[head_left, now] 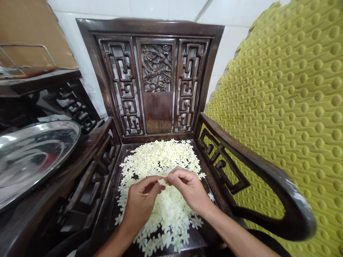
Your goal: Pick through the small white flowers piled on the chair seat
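Many small white flowers with pale yellow centres (pixel 160 153) cover the seat of a dark carved wooden chair (pixel 158 110). Above them my left hand (pixel 142 200) and my right hand (pixel 187 185) meet with their fingertips almost touching. My left thumb and forefinger pinch a small pale flower (pixel 162 181). The fingers of my right hand are closed at the same spot, by the flower's edge; what they grip is too small to make out. Part of the flower is hidden by the fingers.
On the left, a round shiny metal tray (pixel 37 157) lies beside the chair's left armrest (pixel 88 157). The right armrest (pixel 257 160) curves forward. A yellow-green bumpy sheet (pixel 289 107) stands at right, and a wire rack (pixel 29 57) is at upper left.
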`<action>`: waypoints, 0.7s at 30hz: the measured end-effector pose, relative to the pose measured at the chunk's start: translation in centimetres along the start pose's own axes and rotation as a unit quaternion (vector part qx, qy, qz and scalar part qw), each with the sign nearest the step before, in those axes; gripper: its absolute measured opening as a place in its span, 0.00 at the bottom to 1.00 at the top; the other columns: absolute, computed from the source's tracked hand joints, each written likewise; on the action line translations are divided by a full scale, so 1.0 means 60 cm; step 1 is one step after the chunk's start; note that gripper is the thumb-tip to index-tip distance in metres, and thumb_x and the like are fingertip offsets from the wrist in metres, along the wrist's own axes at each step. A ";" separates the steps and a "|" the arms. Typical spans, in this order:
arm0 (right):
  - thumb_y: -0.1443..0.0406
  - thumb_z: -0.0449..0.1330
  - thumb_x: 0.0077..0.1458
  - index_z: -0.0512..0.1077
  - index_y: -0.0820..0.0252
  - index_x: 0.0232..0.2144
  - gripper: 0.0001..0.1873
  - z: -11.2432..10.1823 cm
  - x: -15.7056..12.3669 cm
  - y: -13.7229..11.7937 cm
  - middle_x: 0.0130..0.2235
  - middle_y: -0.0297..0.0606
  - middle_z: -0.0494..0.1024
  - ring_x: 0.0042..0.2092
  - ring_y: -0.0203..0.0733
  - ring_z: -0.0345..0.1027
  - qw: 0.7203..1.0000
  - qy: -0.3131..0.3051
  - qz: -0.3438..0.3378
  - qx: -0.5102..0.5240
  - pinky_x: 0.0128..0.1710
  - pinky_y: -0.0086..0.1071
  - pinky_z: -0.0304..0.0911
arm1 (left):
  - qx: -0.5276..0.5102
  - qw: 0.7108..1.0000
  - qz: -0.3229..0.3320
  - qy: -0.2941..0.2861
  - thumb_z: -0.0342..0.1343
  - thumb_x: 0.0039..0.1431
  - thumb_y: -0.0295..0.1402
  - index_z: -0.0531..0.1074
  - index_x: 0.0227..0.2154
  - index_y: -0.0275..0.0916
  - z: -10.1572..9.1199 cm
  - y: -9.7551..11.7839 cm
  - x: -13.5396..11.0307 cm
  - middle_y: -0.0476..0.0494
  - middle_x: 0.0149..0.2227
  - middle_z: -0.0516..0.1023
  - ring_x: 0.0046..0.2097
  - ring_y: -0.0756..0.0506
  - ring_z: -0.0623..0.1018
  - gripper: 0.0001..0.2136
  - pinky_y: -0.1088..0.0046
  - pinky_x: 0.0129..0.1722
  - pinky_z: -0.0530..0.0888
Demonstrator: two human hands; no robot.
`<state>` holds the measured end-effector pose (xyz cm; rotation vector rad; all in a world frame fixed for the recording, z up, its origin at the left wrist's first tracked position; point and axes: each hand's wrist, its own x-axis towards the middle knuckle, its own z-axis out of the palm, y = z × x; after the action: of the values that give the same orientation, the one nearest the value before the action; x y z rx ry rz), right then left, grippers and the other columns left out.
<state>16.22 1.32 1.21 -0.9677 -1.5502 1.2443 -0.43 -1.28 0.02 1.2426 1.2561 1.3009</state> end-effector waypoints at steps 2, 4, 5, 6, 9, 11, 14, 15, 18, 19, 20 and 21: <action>0.55 0.64 0.58 0.73 0.59 0.33 0.13 0.006 0.001 0.008 0.29 0.33 0.74 0.32 0.38 0.69 0.996 -0.018 0.048 0.078 0.35 0.33 0.65 | 0.018 1.000 0.016 -0.003 0.63 0.56 0.35 0.81 0.33 0.39 0.000 0.001 -0.002 0.46 0.29 0.83 0.31 0.44 0.82 0.06 0.71 0.34 0.78; 0.54 0.65 0.56 0.71 0.59 0.37 0.15 0.013 -0.001 0.014 0.29 0.32 0.74 0.32 0.39 0.70 0.988 -0.042 0.070 0.129 0.35 0.35 0.66 | 0.017 0.999 0.026 -0.012 0.63 0.57 0.35 0.80 0.32 0.39 0.001 0.000 -0.004 0.47 0.27 0.81 0.30 0.46 0.80 0.06 0.73 0.32 0.77; 0.54 0.65 0.57 0.70 0.59 0.38 0.15 0.016 -0.004 0.016 0.30 0.32 0.73 0.33 0.39 0.70 0.989 -0.044 0.067 0.124 0.36 0.35 0.66 | 0.009 1.000 0.022 -0.016 0.62 0.57 0.36 0.79 0.31 0.39 0.002 -0.001 -0.006 0.47 0.26 0.80 0.29 0.47 0.79 0.06 0.74 0.31 0.76; 0.54 0.64 0.58 0.70 0.58 0.37 0.14 0.019 -0.007 0.016 0.30 0.33 0.73 0.34 0.40 0.69 0.993 -0.039 0.058 0.098 0.36 0.35 0.66 | -0.004 1.000 0.011 -0.020 0.62 0.57 0.37 0.78 0.30 0.38 0.004 -0.002 -0.007 0.48 0.25 0.79 0.28 0.47 0.78 0.07 0.74 0.30 0.75; 0.55 0.57 0.64 0.68 0.57 0.34 0.12 0.021 -0.017 0.012 0.32 0.35 0.70 0.37 0.41 0.66 0.999 -0.007 0.010 -0.045 0.37 0.34 0.64 | -0.064 0.996 -0.048 -0.043 0.63 0.57 0.39 0.74 0.27 0.37 0.010 -0.002 -0.009 0.49 0.22 0.76 0.25 0.49 0.76 0.11 0.75 0.27 0.74; 0.57 0.52 0.67 0.66 0.57 0.33 0.12 0.020 -0.021 0.009 0.33 0.36 0.69 0.38 0.41 0.65 0.992 -0.002 -0.021 -0.127 0.37 0.34 0.62 | -0.103 0.988 -0.090 -0.073 0.63 0.57 0.41 0.74 0.27 0.36 0.014 -0.001 -0.009 0.48 0.22 0.76 0.24 0.49 0.76 0.12 0.75 0.26 0.73; 0.60 0.47 0.69 0.62 0.56 0.31 0.13 0.020 -0.021 0.010 0.32 0.35 0.67 0.36 0.40 0.62 0.979 0.000 -0.049 -0.198 0.36 0.34 0.59 | -0.138 0.976 -0.127 -0.112 0.62 0.58 0.42 0.74 0.28 0.36 0.020 0.000 -0.011 0.47 0.24 0.76 0.25 0.49 0.76 0.13 0.74 0.26 0.73; 0.61 0.46 0.70 0.61 0.56 0.30 0.14 0.020 -0.020 0.011 0.32 0.35 0.66 0.36 0.40 0.62 0.975 0.001 -0.055 -0.215 0.36 0.34 0.58 | -0.141 0.974 -0.131 -0.120 0.61 0.58 0.42 0.74 0.28 0.36 0.022 -0.002 -0.012 0.47 0.24 0.76 0.25 0.49 0.75 0.13 0.74 0.26 0.72; 0.63 0.43 0.70 0.59 0.56 0.27 0.17 0.020 -0.014 0.018 0.29 0.33 0.64 0.33 0.40 0.60 0.959 0.002 -0.074 -0.272 0.36 0.34 0.55 | -0.102 0.981 -0.107 -0.123 0.60 0.60 0.41 0.70 0.26 0.37 0.025 -0.006 -0.019 0.50 0.23 0.73 0.24 0.50 0.74 0.13 0.75 0.27 0.71; 0.63 0.43 0.70 0.58 0.56 0.26 0.18 0.021 -0.012 0.020 0.28 0.33 0.63 0.33 0.40 0.59 0.954 0.001 -0.080 -0.288 0.36 0.34 0.54 | -0.079 0.985 -0.092 -0.123 0.59 0.61 0.41 0.69 0.26 0.38 0.026 -0.007 -0.021 0.51 0.22 0.72 0.24 0.51 0.73 0.13 0.75 0.27 0.70; 0.63 0.44 0.70 0.57 0.56 0.24 0.19 0.021 -0.010 0.022 0.26 0.32 0.62 0.32 0.40 0.59 0.951 0.001 -0.085 -0.298 0.36 0.34 0.53 | -0.056 0.988 -0.076 -0.121 0.58 0.62 0.40 0.68 0.26 0.38 0.027 -0.007 -0.023 0.52 0.21 0.71 0.25 0.51 0.73 0.13 0.76 0.28 0.70; 0.62 0.44 0.70 0.57 0.57 0.23 0.20 0.021 -0.009 0.023 0.25 0.31 0.61 0.30 0.39 0.58 0.951 0.002 -0.085 -0.298 0.36 0.34 0.52 | -0.039 0.988 -0.068 -0.130 0.56 0.63 0.40 0.68 0.27 0.39 0.027 -0.006 -0.025 0.52 0.21 0.71 0.25 0.51 0.73 0.13 0.75 0.28 0.70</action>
<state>15.24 0.75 -0.37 -1.1711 -2.0112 0.6525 1.30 -2.62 -0.49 1.2064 1.0739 1.0434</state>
